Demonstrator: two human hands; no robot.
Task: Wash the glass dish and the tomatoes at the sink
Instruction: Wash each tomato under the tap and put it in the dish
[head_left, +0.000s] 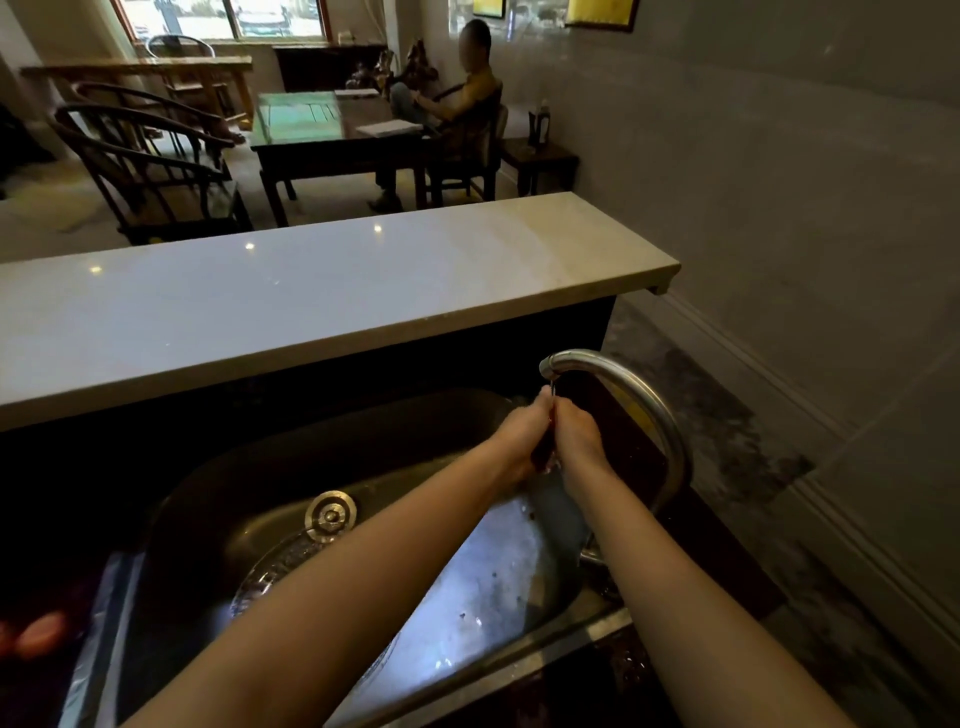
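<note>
Hands (553, 441) cupped under tap (623, 384), contents hidden

Pale counter (311, 306) in front; beyond, dark dining table (332, 130) w/ chairs (150, 171), bright window (228, 18), grey wall (779, 156) at right.

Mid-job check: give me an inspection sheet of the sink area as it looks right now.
Surface: metal sink, wet, dark specks on the bright part; drain cover in place.
Job's things: glass dish lies in the sink under the left arm; tomatoes blurred at the far left edge, outside the sink.
Clutter: nothing seen.
Hands: left hand and right hand pressed together under the tap; a dark thing between them, cannot tell what.
Cables: nothing seen.
Surroundings: pale counter; seated person at a table beyond.
</note>
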